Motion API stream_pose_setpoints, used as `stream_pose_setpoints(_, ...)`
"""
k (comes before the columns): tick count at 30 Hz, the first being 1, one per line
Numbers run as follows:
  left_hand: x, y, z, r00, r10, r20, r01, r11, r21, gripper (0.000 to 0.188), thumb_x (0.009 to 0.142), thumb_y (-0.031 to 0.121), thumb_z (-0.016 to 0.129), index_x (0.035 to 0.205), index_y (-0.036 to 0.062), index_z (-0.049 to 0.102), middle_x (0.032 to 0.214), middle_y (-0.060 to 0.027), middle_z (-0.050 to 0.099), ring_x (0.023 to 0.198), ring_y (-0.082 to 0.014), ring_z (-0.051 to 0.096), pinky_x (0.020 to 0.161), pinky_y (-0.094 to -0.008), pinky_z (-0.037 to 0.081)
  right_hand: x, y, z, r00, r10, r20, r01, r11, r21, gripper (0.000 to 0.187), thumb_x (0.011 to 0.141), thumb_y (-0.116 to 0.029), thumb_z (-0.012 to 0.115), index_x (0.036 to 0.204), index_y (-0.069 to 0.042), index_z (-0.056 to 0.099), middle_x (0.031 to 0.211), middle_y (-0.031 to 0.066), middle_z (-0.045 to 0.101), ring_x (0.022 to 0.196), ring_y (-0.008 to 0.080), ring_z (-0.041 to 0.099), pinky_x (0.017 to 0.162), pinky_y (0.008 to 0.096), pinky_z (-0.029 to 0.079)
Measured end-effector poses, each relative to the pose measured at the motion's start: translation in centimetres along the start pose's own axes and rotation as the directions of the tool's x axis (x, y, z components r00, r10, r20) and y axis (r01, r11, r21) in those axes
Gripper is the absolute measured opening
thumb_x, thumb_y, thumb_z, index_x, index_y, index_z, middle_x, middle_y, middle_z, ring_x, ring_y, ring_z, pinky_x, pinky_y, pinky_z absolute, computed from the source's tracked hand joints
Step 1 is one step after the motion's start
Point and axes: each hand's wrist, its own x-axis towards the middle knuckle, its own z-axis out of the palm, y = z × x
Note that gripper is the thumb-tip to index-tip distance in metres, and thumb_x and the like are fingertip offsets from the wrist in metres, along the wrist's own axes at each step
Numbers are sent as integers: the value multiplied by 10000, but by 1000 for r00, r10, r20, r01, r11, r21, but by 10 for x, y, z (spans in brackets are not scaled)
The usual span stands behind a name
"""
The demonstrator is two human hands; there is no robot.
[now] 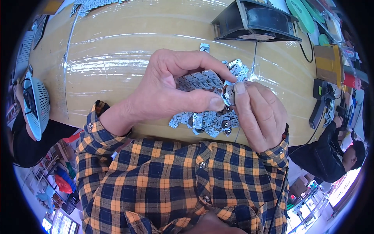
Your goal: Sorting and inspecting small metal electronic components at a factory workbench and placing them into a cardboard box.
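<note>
Between my two hands is a small silver metal part with a round disc (228,95). My left hand (165,84) grips it by the edge, thumb below and index finger above, curved into a ring. From the other side, my right hand (261,111) pinches the same part, thumb near its top and fingers folded. Under and behind the hands lies a heap of small grey metal plates (212,119), a few with dark round pieces. A row of similar plates (200,80) shows through the left hand's ring. One loose plate (204,47) lies just beyond the fingers.
A black fan (255,23) stands on the film-covered table (117,35) at the far right. More metal plates (95,4) lie at the far left. A pale blue basket (37,105) is at the left edge, a cardboard box (328,64) at the right. People sit at both sides.
</note>
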Motion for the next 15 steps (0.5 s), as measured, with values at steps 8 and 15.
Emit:
stream_pose_setpoints(8, -2, 7, 6, 984, -171, -58, 164, 980, -109, 353, 740, 66, 705, 1069, -50, 653, 1000, -99, 683, 914, -130, 641, 839, -248, 506, -2, -8, 0, 997, 70, 19, -68, 994, -81, 380, 695, 22, 756, 1047, 98, 639, 947, 193, 627, 777, 304, 654, 616, 352, 565)
stream_pose_setpoints(15, 0, 8, -1, 933, -205, -297, 107, 943, -314, 303, 831, 108, 676, 1094, -37, 646, 891, -81, 693, 742, -88, 628, 660, -207, 488, -2, -2, 3, 989, 133, -69, -136, 990, -37, 222, 739, 2, 751, 931, 63, 659, 773, 112, 619, 614, 211, 608, 514, 292, 499)
